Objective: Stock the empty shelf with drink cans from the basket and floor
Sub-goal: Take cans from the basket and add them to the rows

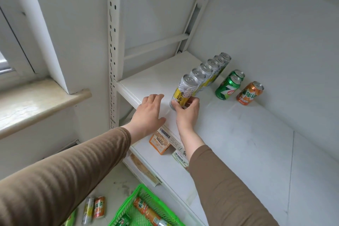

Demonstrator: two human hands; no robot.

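A white shelf (229,134) is seen from above, with a row of silver-and-yellow cans (211,71) lined up from its back toward the front edge. The front can (184,91) of that row is gripped near its base by the right hand (187,113), whose fingers and thumb are curled round it; the can stands on the shelf, touching the next can behind. The left hand (148,113) is laid flat on the shelf just beside it, fingers straight and holding nothing. Two green cans (230,85) and an orange can (250,93) stand to the right, apart from the row. Below, a green basket (128,205) with cans is seen, and two floor cans (93,209) lie beside it.
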